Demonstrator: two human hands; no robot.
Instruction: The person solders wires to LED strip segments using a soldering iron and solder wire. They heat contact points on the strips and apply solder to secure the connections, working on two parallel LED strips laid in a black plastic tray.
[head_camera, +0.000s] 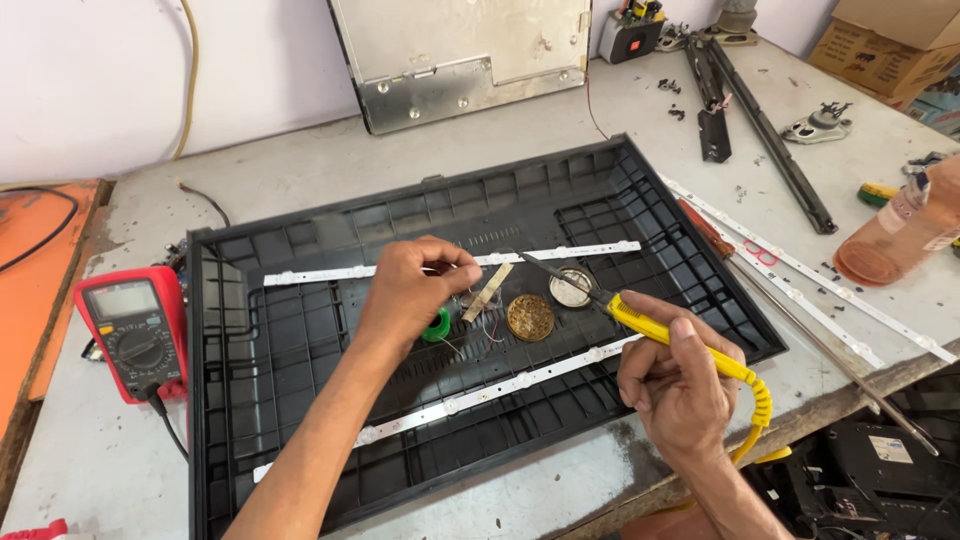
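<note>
Grey multimeter screen (122, 298) far left; brown cardboard boxes (885, 45) top right; labelled orange bottle (905, 228) right.

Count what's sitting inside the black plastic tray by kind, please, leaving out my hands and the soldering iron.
White LED strips: 2
Round tins: 2
Green solder spool: 1
Tan flat strip: 1
Total: 6

Electronics repair workshop, worn grey workbench (300, 170), red multimeter (132, 330) near its left edge, yellow soldering iron (650, 325), opened black panel casing (300, 400), loose screws (672, 98)
</note>
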